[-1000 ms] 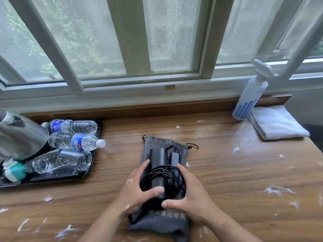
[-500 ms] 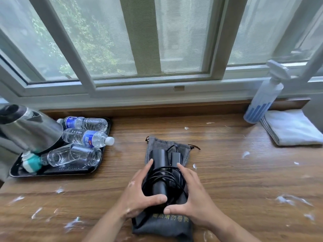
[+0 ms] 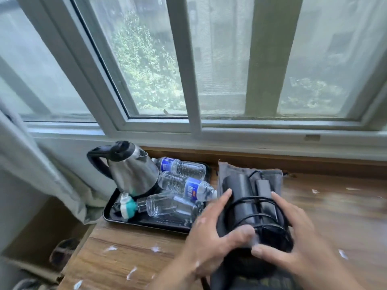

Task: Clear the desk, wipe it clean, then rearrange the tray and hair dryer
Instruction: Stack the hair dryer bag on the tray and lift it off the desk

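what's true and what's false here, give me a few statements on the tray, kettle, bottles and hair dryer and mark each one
1. The kettle stands upright on the tray. True.
2. The bottles stand upright on the tray. False: all three lie on their sides.
3. The left hand and the right hand both hold the hair dryer. True.
4. The cord trails loose across the desk. False: it is wound round the hair dryer.
5. The desk is wiped clean. False: white scraps lie on it.
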A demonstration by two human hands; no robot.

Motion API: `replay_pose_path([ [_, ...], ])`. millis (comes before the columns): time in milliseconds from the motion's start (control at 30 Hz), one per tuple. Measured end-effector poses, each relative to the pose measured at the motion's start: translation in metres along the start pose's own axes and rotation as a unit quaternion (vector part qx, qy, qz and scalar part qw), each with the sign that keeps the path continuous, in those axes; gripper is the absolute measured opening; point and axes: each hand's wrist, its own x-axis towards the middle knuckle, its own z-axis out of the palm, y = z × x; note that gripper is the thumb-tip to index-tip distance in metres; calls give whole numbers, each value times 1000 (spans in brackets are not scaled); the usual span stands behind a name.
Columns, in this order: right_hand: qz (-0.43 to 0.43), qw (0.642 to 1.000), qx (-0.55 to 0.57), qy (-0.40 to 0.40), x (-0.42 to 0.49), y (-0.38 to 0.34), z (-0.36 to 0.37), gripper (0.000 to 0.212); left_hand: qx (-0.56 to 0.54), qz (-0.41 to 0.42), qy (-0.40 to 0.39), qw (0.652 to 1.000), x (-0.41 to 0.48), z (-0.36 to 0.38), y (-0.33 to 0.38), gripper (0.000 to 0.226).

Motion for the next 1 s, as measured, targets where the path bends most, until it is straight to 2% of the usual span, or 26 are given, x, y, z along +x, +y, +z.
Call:
replay_pose_path([
  [200,-45,998,32,7,81,-66,67,130,5,18,40,999,38,-117,-19,104],
  [367,-27,1000,14,-6,135,-85,129,122,-12,-8,52,999,65,-170,-55,111],
  [500,9,1000,1,-19,156,-81,161,117,-19,-38,41,998,76,-177,-82,119],
  [667,37,998,-39,-31,159,-71,181,113,46,-28,38,998,72,-173,-97,139],
  [800,54,996,-57,-30,153,-73,194,109,112,-24,49,992,65,-173,-107,127],
  [1000,67,994,-76,-39,151,-74,201,111,110,-7,54,992,52,-177,-118,136],
])
